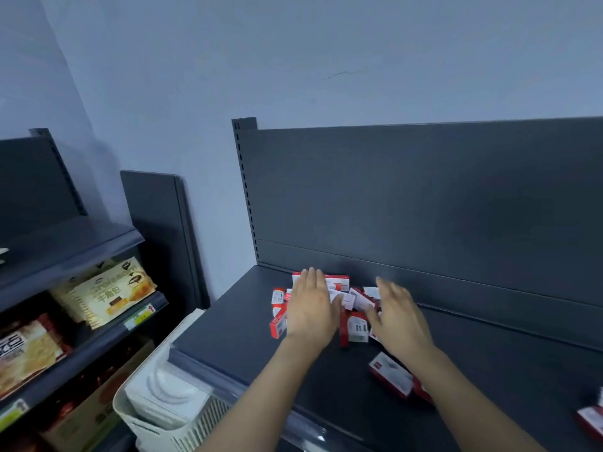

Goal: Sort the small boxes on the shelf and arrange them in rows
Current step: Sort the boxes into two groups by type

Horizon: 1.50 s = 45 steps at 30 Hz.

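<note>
Grey shelf (228, 321), small boxes (357, 324) jumbled by its back panel (424, 207).
Left hand (310, 308) flat on them, fingers straight; right hand (398, 318) loosely spread beside it. Rearmost box (337, 282) runs along the panel; stray box (390, 375) lies diagonal by the right forearm.

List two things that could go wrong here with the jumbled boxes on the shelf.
The right forearm lies close to a loose box; a sweep might push it off the shelf front. The left hand and right hand reach over the pile; pushing inward might topple boxes standing on end.
</note>
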### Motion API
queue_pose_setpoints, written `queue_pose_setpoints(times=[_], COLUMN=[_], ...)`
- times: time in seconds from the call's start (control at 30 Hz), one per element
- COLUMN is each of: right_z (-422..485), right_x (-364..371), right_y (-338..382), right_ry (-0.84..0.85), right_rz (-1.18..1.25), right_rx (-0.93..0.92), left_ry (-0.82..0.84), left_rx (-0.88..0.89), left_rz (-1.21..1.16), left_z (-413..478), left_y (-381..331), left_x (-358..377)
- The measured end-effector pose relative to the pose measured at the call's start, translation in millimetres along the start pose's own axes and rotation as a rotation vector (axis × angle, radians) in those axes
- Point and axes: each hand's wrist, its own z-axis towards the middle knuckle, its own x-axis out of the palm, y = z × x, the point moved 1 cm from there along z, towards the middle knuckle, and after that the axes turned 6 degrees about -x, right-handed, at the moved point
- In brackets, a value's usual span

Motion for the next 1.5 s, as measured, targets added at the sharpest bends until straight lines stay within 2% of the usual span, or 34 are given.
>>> queue_pose_setpoints(times=[0.27, 0.43, 0.63, 0.77, 0.9, 1.13, 1.27, 1.5], right_z=[31.2, 38.7, 43.9, 47.4, 44.0, 18.7, -18.2, -105.4], right_x=[57.7, 72.2, 82.2, 79.1, 66.4, -2.1, -51.8, -125.6], right_y=[34.0, 34.9, 39.6, 40.7, 39.0, 4.9, -51.3, -170.7], right_ry=[0.186, 0.221, 0.223, 0.247, 0.131, -0.036, -0.096, -0.145], right_rz=[-0.108, -0.136, -0.171, -0.168, -0.048, 0.084, 0.097, 0.035], right_rx=[0.069, 0.085, 0.07, 0.104, 0.127, 0.139, 0.213, 0.361], left_ry=[0.082, 0.198, 0.238, 0.2, 0.059, -0.048, -0.03, 0.034], left_rx=[-0.216, -0.304, -0.344, -0.371, -0.324, -0.125, 0.028, 0.19], left_rz=[-0.042, -0.03, -0.128, -0.156, -0.096, -0.147, -0.175, -0.273], left_z=[17.9, 23.2, 31.1, 32.2, 33.7, 36.5, 20.9, -30.4], left_y=[71.0, 85.5, 96.9, 97.0, 89.4, 5.7, -76.0, -221.0], left_x=[20.6, 29.4, 40.0, 32.0, 4.0, -12.0, -2.5, 24.1])
